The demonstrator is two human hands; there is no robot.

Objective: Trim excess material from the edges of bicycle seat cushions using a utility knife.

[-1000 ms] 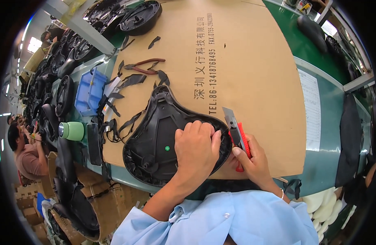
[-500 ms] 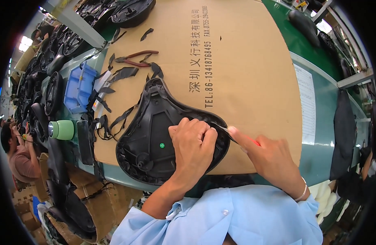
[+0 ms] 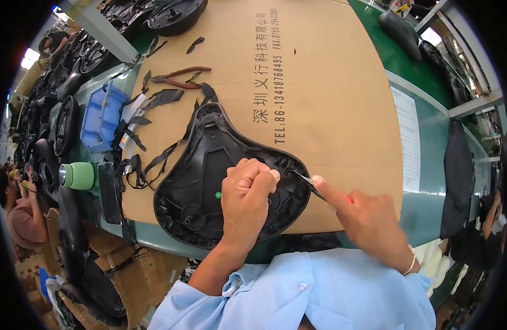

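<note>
A black bicycle saddle (image 3: 212,159) lies underside up, its narrow nose pointing away from me and a small green round sticker on its base. My left hand (image 3: 245,192) is closed in a fist above the saddle's right half; whatever its fingers pinch is hidden. In my right hand (image 3: 369,220) is a red-handled knife (image 3: 304,177), its thin metal blade reaching over the right rim of the saddle. The index finger of that hand stretches along the tool.
Cardboard (image 3: 341,99) covers the bench. Red-handled pliers (image 3: 182,78) and black scraps (image 3: 164,98) lie beyond the saddle. At left are a blue bin (image 3: 102,118), a green cup (image 3: 77,176) and a phone (image 3: 110,192). A paper sheet (image 3: 406,140) lies right. Another person (image 3: 28,214) works far left.
My left hand has drawn slightly left, away from the saddle's right rim. The knife's blade now shows more plainly over that rim, and my right hand has shifted a little.
</note>
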